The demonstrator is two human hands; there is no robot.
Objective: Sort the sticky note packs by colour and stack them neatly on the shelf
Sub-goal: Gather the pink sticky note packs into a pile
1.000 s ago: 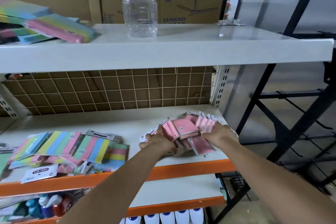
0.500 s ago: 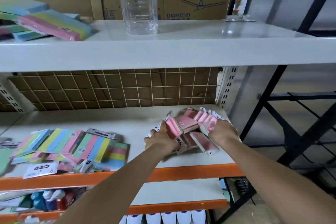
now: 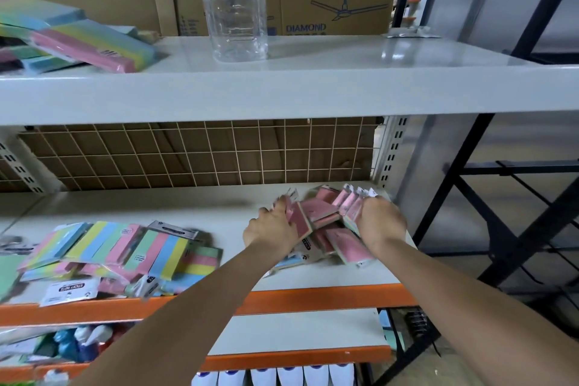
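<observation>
Pink sticky note packs (image 3: 316, 213) now squeezed tighter: left hand (image 3: 272, 229) grips one flank, right hand (image 3: 380, 222) the other, at the white metal shelf's (image 3: 188, 207) right end. Pile squaring up; multicolour striped packs (image 3: 125, 247) remain unsorted.

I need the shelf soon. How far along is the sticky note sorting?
Partly done: the pink packs are gathered at the right end of the middle shelf, but still a loose jumble. In hand: the left hand and right hand grip that cluster from either side. Left: the multicolour packs lie scattered, unstacked.
</observation>
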